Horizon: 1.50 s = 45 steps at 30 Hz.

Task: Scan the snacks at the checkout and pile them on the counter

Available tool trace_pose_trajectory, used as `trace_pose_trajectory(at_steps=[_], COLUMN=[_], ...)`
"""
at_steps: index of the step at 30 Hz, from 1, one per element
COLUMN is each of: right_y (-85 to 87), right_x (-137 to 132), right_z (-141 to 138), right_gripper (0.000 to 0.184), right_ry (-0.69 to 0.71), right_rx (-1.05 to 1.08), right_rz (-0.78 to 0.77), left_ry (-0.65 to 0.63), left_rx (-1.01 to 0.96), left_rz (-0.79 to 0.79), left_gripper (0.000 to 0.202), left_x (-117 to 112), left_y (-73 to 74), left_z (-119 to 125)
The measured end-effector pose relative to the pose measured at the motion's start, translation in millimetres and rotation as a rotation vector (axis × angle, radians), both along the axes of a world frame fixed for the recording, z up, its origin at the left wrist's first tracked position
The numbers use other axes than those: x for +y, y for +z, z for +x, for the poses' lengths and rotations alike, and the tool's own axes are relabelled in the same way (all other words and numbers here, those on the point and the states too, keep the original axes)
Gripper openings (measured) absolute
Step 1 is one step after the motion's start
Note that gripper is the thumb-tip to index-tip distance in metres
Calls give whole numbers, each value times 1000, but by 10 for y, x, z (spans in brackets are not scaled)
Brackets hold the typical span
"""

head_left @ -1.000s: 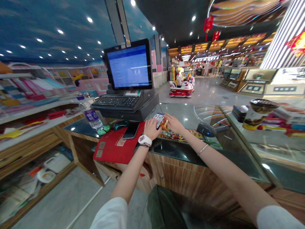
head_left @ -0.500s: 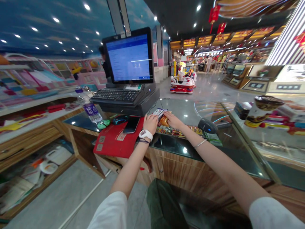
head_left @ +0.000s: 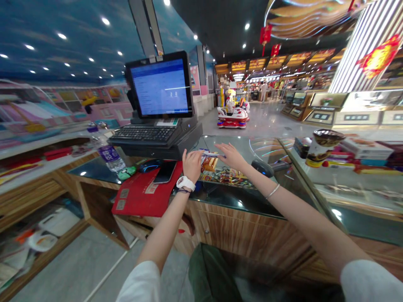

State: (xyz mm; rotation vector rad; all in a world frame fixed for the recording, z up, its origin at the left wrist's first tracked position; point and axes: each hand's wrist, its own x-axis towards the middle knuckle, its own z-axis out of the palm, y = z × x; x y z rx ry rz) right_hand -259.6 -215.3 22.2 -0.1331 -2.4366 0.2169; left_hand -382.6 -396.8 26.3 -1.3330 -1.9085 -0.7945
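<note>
Lifting clear of the counter, the left hand [head_left: 192, 165] and right hand [head_left: 229, 157] now stand apart, where half a second ago both pressed down close together over the goods. The left fingers [head_left: 191, 157] are raised and loosely spread, and the wristwatch [head_left: 185, 183] sits just below that hand. The right fingers [head_left: 221, 149] reach out flat and open toward a slim white-and-blue packet [head_left: 213, 154], which now lies almost level between the hands instead of tilting up beside the left hand. It may be pinched by the right fingertips, though the blur makes that hard to tell. Below it, an orange snack bag [head_left: 209, 163] lies on a row of snack packets [head_left: 226, 177] on the glass counter [head_left: 229, 144]. To the left are a red folder [head_left: 141, 193], a phone [head_left: 164, 172], a computer mouse [head_left: 150, 165] and a water bottle [head_left: 111, 158], with a till monitor [head_left: 160, 86] behind them. A barcode scanner [head_left: 262, 168] rests right of the hands. The whole view has swung slightly left.
</note>
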Motion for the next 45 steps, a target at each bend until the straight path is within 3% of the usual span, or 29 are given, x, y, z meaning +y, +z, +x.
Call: trace_pose_trajectory(at_steps=[5, 10, 21, 27, 31, 35, 39, 45], right_y=[176, 254, 137, 118, 98, 56, 9, -29], right_x=[181, 438, 932, 1025, 995, 978, 997, 1084], right_z=[371, 748, 1463, 1679, 1728, 1729, 1739, 1789], right_gripper=[34, 30, 30, 31, 31, 27, 27, 41], right_ry=[2, -90, -281, -357, -399, -407, -342, -294], right_rx=[-71, -29, 100, 134, 155, 159, 138, 186], right_rz=[57, 99, 156, 215, 261, 262, 228, 164], left_ry=[-122, -246, -461, -485, -501, -502, -503, -439], left_rx=[16, 53, 150, 174, 153, 78, 65, 73], left_rz=[7, -36, -263, -237, -218, -200, -171, -127], left_gripper=[36, 35, 37, 30, 25, 25, 22, 22], left_x=[259, 607, 1185, 1516, 1729, 1803, 1736, 1640], left_y=[148, 199, 257, 366, 361, 254, 163, 186], left_z=[213, 375, 784, 1075, 1207, 1228, 1181, 1133])
